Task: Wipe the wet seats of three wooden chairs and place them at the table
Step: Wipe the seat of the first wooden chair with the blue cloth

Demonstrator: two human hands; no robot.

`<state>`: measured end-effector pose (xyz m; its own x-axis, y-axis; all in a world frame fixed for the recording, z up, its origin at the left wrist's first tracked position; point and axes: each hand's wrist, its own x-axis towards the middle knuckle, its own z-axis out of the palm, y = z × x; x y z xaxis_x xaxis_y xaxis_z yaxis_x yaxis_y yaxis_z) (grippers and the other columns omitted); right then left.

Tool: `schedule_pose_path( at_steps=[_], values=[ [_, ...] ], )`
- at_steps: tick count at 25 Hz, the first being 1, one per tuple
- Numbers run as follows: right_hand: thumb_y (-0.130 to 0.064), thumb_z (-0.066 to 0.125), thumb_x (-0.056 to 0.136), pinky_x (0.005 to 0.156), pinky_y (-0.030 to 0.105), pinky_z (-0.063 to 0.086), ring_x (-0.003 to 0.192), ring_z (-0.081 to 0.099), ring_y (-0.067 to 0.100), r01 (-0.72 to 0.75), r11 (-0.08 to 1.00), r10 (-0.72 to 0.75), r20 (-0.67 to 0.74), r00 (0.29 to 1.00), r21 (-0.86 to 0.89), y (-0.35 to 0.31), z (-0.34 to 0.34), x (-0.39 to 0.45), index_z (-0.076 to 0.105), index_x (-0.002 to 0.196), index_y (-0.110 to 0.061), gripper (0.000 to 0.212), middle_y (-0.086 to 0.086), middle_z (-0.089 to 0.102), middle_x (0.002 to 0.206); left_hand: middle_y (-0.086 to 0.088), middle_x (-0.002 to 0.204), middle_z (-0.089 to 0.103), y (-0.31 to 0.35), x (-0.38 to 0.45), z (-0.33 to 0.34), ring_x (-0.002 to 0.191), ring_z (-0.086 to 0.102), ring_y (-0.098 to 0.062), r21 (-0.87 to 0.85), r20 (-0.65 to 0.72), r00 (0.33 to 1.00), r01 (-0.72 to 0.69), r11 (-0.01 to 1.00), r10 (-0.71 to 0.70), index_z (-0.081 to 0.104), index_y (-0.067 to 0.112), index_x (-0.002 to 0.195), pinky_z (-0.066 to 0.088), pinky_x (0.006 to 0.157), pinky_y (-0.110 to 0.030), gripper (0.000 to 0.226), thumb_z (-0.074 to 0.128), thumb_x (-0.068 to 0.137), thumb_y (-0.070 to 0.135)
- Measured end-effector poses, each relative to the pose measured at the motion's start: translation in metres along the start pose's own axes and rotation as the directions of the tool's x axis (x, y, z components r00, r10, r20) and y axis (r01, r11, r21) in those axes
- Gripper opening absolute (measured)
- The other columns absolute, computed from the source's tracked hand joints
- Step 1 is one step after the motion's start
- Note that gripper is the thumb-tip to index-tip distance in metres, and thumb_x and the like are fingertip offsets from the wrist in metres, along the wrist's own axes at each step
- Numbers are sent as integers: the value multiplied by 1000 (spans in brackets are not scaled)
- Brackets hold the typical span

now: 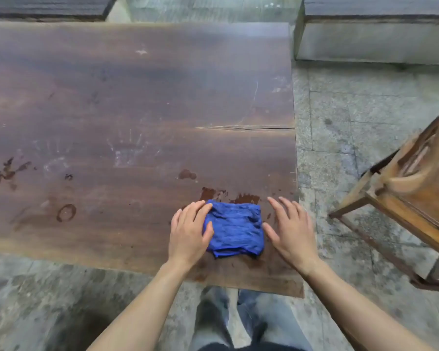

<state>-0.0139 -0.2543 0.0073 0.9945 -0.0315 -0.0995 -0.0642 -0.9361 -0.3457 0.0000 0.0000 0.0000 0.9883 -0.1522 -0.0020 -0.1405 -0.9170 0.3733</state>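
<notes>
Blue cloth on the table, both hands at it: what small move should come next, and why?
Probably gripping the blue cloth and lifting it toward the wooden chair on the right. The left hand rests on the cloth's left edge, the right hand lies open beside it, neither grips it, and the chair stands apart from the table.

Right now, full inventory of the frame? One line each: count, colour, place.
folded blue cloth: 1, blue, on the table near its near right corner
long dark wooden table: 1, dark brown, centre and left; wet patches by the cloth
wooden chair: 1, light brown, on the floor right of the table, partly out of frame
stone floor: grey, around the table
left hand: 1, fingers and thumb resting on the cloth's left edge
right hand: 1, fingers spread, at the cloth's right edge
</notes>
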Motion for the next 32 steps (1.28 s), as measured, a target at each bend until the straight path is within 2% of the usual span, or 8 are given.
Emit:
schedule_pose_path(
  at_steps=[4, 10, 16, 20, 22, 25, 28, 32],
  values=[
    [-49, 55, 95, 116, 51, 28, 144, 31, 33, -84, 994, 98, 225, 969, -72, -5, 33, 16, 30, 155, -28, 69, 1, 42, 154, -1, 142, 56, -14, 27, 30, 130, 51, -23, 78, 95, 995, 10, 997, -17, 56, 22, 137, 43, 107, -50, 56, 48, 86, 44],
    [-37, 60, 95, 99, 46, 39, 127, 43, 32, -235, 972, 221, 243, 944, 28, -25, 50, 33, 37, 151, -24, 62, 5, 53, 137, -2, 128, 55, -19, 47, 43, 125, 46, -26, 104, 307, 947, 61, 993, -90, 43, 24, 148, 23, 115, -42, 62, 60, 92, 40],
    [-23, 64, 87, 95, 43, 42, 120, 45, 31, -332, 936, 293, 266, 919, 117, -30, 48, 42, 56, 119, -22, 32, 4, 54, 127, -1, 125, 42, -5, 69, 35, 122, 35, -26, 70, 420, 871, 250, 966, -255, 54, 25, 118, 26, 106, -42, 37, 65, 83, 29],
    [-15, 68, 81, 85, 40, 48, 95, 61, 27, -433, 790, 307, 330, 892, 434, -32, 34, 37, 51, 96, -26, 26, -2, 65, 96, 10, 89, 54, -6, 63, 21, 96, 48, -18, -157, 447, 867, 318, 935, -220, 47, 28, 93, 28, 93, -34, 21, 64, 81, 22],
    [-11, 72, 80, 80, 39, 51, 85, 63, 22, -445, 646, 306, 324, 895, 620, -35, 14, 34, 54, 91, -28, 28, -1, 68, 91, 14, 74, 55, -6, 59, 2, 77, 50, -13, -444, 463, 860, 433, 784, -213, 49, 25, 89, 38, 81, -26, 21, 68, 80, 18],
    [-10, 72, 82, 71, 37, 55, 79, 64, 20, -270, 527, 224, 175, 959, 806, -48, -38, 39, 56, 88, -35, 30, 1, 69, 93, 6, 82, 59, 9, 67, -46, 71, 52, -6, -698, 301, 940, 331, 636, -159, 54, 25, 94, 43, 65, -11, 23, 69, 82, 12],
    [-15, 69, 85, 71, 43, 53, 81, 63, 29, -60, 499, 184, -38, 982, 865, -72, -100, 55, 57, 95, -36, 27, 7, 68, 99, 13, 83, 64, 35, 92, -100, 74, 57, -5, -805, 69, 992, 120, 581, -109, 55, 37, 97, 48, 70, -17, 24, 66, 82, 22],
    [-11, 66, 94, 64, 31, 53, 75, 62, 13, 147, 470, 176, -255, 951, 870, -99, -167, 69, 57, 101, -42, 33, -7, 67, 100, 19, 91, 67, 68, 116, -163, 86, 62, -8, -845, -133, 990, -91, 527, -42, 57, 32, 107, 52, 77, -26, 30, 61, 94, 5]
  ],
)
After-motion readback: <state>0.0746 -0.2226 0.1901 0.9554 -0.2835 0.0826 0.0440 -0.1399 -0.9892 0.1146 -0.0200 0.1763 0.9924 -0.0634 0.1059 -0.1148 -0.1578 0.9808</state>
